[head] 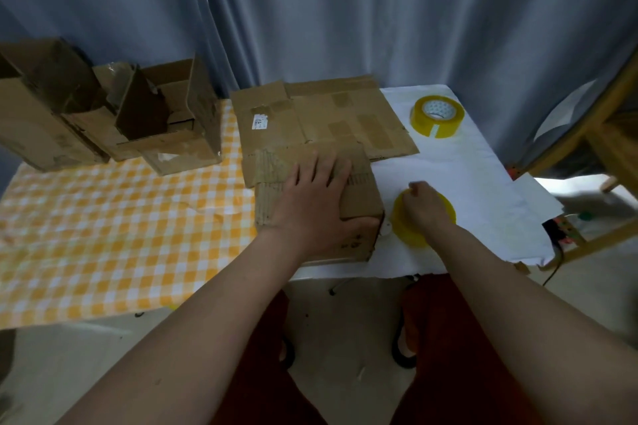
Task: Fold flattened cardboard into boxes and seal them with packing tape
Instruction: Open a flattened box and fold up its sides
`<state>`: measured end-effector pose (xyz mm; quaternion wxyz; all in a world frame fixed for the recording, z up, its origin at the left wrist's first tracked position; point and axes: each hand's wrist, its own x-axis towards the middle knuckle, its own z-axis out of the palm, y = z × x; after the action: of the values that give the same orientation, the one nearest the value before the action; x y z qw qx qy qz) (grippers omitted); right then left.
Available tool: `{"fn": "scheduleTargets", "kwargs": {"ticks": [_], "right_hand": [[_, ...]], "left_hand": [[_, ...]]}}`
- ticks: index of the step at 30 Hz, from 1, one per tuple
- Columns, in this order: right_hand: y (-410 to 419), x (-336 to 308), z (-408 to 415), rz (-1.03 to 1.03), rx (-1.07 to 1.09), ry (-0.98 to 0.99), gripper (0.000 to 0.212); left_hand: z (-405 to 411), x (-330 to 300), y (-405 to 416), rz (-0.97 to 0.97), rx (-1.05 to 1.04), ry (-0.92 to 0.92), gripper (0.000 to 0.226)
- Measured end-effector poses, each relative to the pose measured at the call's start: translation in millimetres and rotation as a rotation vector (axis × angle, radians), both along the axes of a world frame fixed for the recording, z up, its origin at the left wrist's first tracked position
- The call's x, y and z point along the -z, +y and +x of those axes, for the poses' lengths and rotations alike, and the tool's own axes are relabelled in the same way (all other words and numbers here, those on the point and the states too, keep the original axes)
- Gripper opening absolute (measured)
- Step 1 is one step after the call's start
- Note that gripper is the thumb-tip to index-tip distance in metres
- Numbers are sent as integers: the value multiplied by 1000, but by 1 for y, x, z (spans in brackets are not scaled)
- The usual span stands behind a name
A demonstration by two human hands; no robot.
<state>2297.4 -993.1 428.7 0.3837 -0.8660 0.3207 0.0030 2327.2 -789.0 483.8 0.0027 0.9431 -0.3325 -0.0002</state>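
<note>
- Pressing down flat with the left hand [312,198], fingers spread and straight, on top of the small brown folded cardboard box [359,207] sitting at the near edge of the table; thumb wrapping over the box's near top edge.
- Gripping with the right hand [425,201], fingers curled over the yellow roll of packing tape [412,229] lying just right of the box, on the white paper sheet [466,176].
- Lying directly behind the box, touching its far side: a flattened brown cardboard sheet [331,117] with tape marks and a small white label.
- Resting right of and behind the box, well apart from it: a second yellow packing tape roll [436,117], standing on the same white sheet.
- Standing far left of the box, on the yellow-and-white checked tablecloth [103,228]: a cluster of open brown cardboard boxes [103,107], flaps upright.
- Hanging behind everything: a grey-blue curtain [345,10].
</note>
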Motion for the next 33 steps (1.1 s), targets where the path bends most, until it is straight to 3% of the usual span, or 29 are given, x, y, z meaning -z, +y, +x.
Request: {"fn": "scheduleTargets", "kwargs": {"ticks": [3,7,13,16,21,24,27,33], "right_hand": [[-9,24,-19,-245,-198,289,21],[-8,52,-34,-384,-185,334,29],[-17,28,-32,8,-54,-41,38],[-17,-7,-32,308,0,-262,42],[-5,-61,-26,543,-51,-469,35],[8,-92,-19,686,-103,-594,19],[21,-118,-14,993,-73,-704,18],[47,-133,-9,1356,55,-631,31]], "left_hand": [[-2,0,-1,-10,-4,-9,104],[-3,0,1,-34,-13,-29,103],[-4,-2,3,-50,-15,-16,102],[-4,-2,2,-72,-14,-13,102],[-5,-6,2,-163,-25,29,100],[-3,-9,2,-192,-38,49,103],[-2,-9,2,-234,-48,63,104],[-2,-11,4,-693,-134,215,85]]}}
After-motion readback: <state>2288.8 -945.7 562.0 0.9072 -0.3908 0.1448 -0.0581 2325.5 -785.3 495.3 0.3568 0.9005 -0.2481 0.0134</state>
